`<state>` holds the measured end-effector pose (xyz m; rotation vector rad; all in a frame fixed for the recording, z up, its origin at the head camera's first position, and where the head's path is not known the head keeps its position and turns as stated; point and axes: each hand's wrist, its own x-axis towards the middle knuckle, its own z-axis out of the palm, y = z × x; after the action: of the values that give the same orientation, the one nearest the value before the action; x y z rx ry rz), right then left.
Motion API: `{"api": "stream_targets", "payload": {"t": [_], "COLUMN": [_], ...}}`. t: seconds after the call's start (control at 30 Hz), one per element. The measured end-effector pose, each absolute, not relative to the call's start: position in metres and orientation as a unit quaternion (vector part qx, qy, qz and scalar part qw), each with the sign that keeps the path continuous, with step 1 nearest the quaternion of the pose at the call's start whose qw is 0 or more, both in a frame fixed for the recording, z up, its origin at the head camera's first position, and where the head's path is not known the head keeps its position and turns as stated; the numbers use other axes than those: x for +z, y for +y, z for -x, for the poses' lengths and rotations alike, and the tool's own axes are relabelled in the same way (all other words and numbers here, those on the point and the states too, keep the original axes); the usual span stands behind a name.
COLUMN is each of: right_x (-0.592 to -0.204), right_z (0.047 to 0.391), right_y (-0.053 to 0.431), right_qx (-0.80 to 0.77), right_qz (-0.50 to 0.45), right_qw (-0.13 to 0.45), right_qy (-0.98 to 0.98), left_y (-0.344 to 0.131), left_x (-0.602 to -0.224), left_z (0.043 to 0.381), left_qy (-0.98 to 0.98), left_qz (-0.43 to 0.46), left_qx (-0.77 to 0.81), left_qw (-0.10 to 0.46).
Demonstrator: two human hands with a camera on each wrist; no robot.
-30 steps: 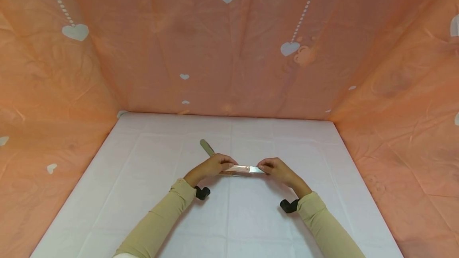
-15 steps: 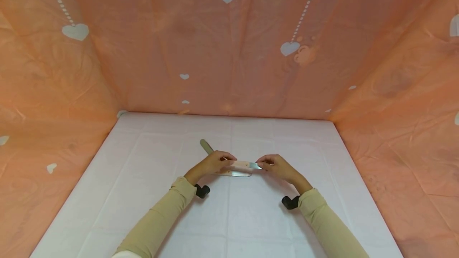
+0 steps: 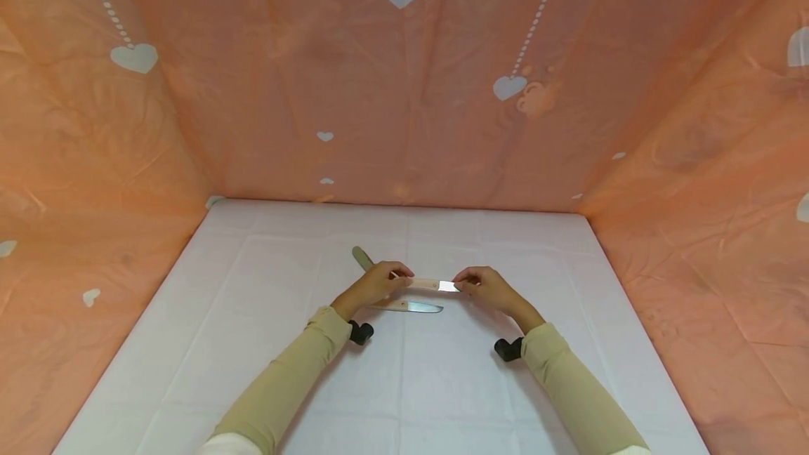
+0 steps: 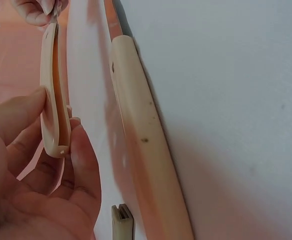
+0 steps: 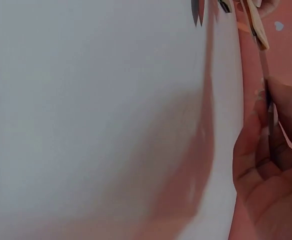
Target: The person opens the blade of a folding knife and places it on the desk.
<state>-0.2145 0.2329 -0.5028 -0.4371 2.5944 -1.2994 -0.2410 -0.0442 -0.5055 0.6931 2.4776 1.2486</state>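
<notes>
Left hand: narrow pinch, thumb on one face and fingers on the other, closed upon the pale handle of the held knife. Grip sits toward the butt, seen clearly from the left wrist.

Right hand: narrow pinch, thumb and fingers on opposite faces of the held knife's blade, near the tip. Tip itself covered by the fingers.

Held knife: one, folding, blade swung out from handle. Located between the two hands, above the table, roughly crosswise to the person. Long slot along the handle visible from the left wrist.

Lying knife: one, pale handle, blade out and pointing to the person's right. Rests on the table, nearer the person than the held knife and apart from it. Butt end hidden by the left hand in the head view.

Green handle: one, on the table, just beyond the left hand, set slantwise. Near end hidden behind that hand; full form cannot be told.

Sleeves: two, khaki, cuffs at the wrists.

Curtain: orange, white hearts, around the table.
</notes>
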Motion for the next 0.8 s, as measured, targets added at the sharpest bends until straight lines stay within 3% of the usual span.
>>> {"api": "stream_targets", "payload": {"t": [0.3, 0.8], "right_x": [-0.503, -0.514], "right_z": [0.222, 0.235], "right_y": [0.232, 0.234], "right_qx": [-0.411, -0.414], "right_qz": [0.148, 0.135], "right_qw": [0.082, 0.094], "right_qy": [0.896, 0.895], "left_y": [-0.039, -0.035], "left_x": [-0.506, -0.511], "left_z": [0.244, 0.249], "left_qy": [0.866, 0.863], "left_qz": [-0.228, -0.233], "left_qx": [0.427, 0.434], "left_qw": [0.127, 0.110]}}
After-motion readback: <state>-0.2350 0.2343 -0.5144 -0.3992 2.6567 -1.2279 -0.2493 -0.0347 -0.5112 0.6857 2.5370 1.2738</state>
